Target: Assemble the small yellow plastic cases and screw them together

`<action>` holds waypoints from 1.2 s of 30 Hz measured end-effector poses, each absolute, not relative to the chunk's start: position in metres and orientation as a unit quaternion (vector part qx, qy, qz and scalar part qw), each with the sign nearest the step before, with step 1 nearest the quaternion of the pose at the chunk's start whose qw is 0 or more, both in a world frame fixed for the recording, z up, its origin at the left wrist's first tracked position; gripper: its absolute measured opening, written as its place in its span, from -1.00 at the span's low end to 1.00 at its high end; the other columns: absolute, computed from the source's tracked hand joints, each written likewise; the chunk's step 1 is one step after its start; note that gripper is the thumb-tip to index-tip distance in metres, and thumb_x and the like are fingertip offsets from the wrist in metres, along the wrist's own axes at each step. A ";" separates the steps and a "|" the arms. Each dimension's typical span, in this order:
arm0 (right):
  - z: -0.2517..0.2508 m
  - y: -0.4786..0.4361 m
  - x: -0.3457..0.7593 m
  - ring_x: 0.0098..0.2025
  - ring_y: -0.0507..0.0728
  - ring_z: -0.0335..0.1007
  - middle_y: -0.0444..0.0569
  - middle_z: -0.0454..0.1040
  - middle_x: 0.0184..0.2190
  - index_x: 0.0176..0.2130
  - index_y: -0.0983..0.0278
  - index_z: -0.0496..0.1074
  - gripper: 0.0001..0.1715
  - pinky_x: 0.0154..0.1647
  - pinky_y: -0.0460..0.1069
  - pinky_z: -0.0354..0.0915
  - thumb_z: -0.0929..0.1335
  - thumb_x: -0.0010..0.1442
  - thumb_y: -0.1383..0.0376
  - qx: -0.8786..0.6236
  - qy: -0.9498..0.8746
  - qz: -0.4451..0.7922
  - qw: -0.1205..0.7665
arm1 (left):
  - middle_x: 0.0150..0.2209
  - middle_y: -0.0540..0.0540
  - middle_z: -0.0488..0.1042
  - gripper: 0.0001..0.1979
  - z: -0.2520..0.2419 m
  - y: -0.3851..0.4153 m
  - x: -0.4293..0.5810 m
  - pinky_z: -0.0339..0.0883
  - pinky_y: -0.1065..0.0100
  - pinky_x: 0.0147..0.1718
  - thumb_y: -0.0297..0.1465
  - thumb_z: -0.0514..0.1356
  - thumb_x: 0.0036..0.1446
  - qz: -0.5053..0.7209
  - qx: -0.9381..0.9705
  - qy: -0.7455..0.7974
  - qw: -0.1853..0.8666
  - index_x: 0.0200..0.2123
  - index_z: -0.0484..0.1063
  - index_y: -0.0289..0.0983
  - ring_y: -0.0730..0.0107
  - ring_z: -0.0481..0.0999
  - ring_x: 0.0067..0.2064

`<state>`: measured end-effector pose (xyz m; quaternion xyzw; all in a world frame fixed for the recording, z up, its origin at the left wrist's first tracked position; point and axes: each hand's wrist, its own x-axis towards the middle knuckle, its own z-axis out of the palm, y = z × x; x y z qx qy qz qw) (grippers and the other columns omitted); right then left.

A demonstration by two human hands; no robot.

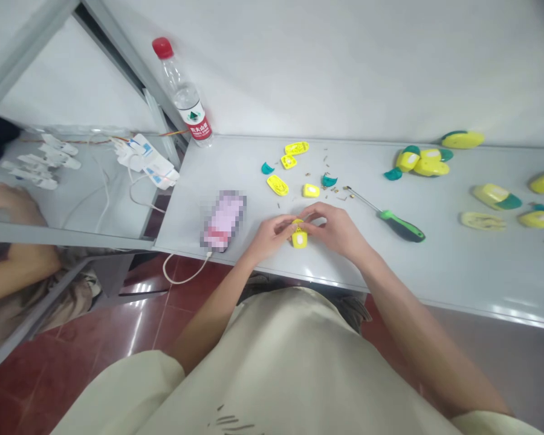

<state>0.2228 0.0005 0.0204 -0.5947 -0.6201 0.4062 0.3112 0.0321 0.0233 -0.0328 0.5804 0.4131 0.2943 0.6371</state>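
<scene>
A small yellow plastic casing (299,238) sits near the front edge of the worktop (236,158) between the two hands. The left hand (270,237) and right hand (333,229) are both curled nearly closed, their fingertips pinching its upper end. Just ahead of the hands lie four more yellow casing parts (289,161) and two teal pieces (267,168), among scattered tiny screws (330,175). Right of the right hand rests one green-and-black screwdriver (401,225); further right lie several yellow-and-teal shells (419,162). Left of the left hand lies one pixelated phone (223,220) with a white cable (181,272); beyond it, at the worktop's corner, is one red-capped water bottle (184,90).
</scene>
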 end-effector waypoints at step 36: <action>-0.011 0.032 0.302 -0.41 0.10 0.40 0.01 0.52 -0.25 -0.18 0.21 0.61 -0.73 -0.23 0.05 0.37 0.38 0.17 0.18 -0.678 -0.666 0.183 0.253 | 0.00 -0.16 0.59 -0.56 -0.023 0.026 0.020 0.46 0.23 -0.03 -0.13 0.38 0.04 0.339 0.422 0.464 0.701 -0.05 0.59 -0.24 0.19 0.56 0.02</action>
